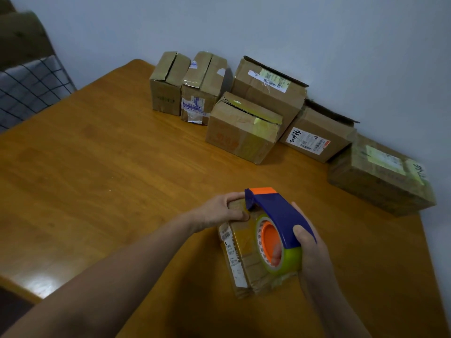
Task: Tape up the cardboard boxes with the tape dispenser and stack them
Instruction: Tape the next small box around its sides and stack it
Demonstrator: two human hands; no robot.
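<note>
A person's left hand [220, 211] gripped the far end of a small cardboard box [240, 262] lying on the wooden surface [122, 179], fingers curled over its edge. The right hand [310, 250] clasped a blue-and-orange tape dispenser [280, 213] resting on the box's top. Six more cardboard boxes [244, 132] stood along the wall [268, 28].

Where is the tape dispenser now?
Head view, lower centre-right: the tape dispenser rests on the nearest small box, held by the right hand; the left hand steadies that box.
</note>
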